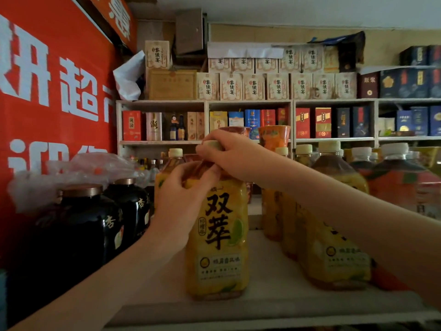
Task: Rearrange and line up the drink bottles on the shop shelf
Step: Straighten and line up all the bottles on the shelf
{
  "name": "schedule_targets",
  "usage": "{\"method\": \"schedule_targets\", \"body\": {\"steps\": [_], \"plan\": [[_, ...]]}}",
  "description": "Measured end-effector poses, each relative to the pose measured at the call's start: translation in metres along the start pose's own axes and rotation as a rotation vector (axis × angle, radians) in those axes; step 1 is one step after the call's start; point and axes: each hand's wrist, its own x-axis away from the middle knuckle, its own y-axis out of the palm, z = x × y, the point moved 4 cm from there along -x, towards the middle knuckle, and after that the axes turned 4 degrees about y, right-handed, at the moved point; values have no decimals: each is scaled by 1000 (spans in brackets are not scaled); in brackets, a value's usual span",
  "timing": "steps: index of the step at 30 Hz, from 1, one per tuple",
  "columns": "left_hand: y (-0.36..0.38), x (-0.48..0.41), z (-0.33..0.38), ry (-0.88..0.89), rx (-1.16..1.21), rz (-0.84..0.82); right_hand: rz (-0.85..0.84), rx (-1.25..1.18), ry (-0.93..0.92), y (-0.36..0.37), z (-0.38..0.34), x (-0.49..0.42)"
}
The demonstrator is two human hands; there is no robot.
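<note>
I have the yellow bottle (218, 235) standing upright on the shelf (262, 304), near the front edge and about at the middle of my view; its label faces me. The left hand (183, 194) holds it from the left side, fingers curled round the shoulder just above the label; the right hand (229, 151) comes in from the right and grips the pale cap (212, 144), fingers bent over the top. Both hands are on this one bottle.

Just behind it, a little to the left, I see a second bottle (175, 161) of the same kind; only its neck and cap show clearly. To the right a row of yellow bottles (334, 249) runs from near to far, set close together; further right stand big bottles with red labels (405, 187).

On the left sit two dark jars (78, 225) with brown lids, one behind the other; a clear plastic bag (95, 168) lies over the tops behind them; a red banner (47, 91) with white letters fills the left wall. Far off, wall shelves carry rows of boxes (276, 87).
</note>
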Motion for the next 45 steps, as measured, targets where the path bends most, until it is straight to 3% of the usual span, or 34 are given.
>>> {"method": "schedule_targets", "body": {"steps": [6, 8, 10, 12, 16, 19, 25, 31, 39, 45], "plan": [[24, -1, 4, -43, -8, -81, 81, 4, 78, -25, 18, 16], [28, -6, 9, 83, -105, -111, 65, 22, 95, -33, 23, 22], [24, -13, 14, 263, -273, -31, 34, 31, 104, -39, 25, 25], [16, -24, 11, 322, -427, 54, -8, 43, 122, -43, 28, 29], [15, -50, -16, 77, -592, -69, -68, 125, 161, -54, 35, 32], [20, -66, -26, 41, -662, -154, -107, 189, 156, -60, 37, 33], [29, -73, -31, 136, -580, -14, -163, 229, 138, -64, 36, 33], [51, -70, -24, 181, -565, -37, -193, 291, 145, -68, 34, 33], [73, -77, -30, -54, -174, -207, -106, 316, 146, -63, 39, 30], [76, -81, -40, -194, -18, -309, -43, 351, 123, -60, 43, 31]]}}
